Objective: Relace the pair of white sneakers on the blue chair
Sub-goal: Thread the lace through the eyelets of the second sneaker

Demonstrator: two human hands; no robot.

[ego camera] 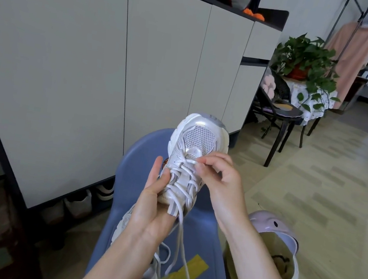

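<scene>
- Head view: left hand grips the white sneaker round its heel and side, toe pointing away, held up over the blue chair.
- Right hand pinches the lace at the lowest crossing, near the toe mesh.
- Shoe is laced up most of the eyelets; both loose ends hang down past the left wrist onto the chair seat.
- Second sneaker lies on the seat under the left forearm, mostly hidden; can't tell if it's laced.
- Risks:
  - pulling one crossing hard likely drags slack unevenly, so the ends come out mismatched
  - dangling ends lie close to the yellow tape on the seat; could snag or stick
  - grip on the heel is one-handed; a sharp tug at the toe end may twist the shoe out of it
  - a lace tip could slip back through an eyelet if a crossing is loosened too far
</scene>
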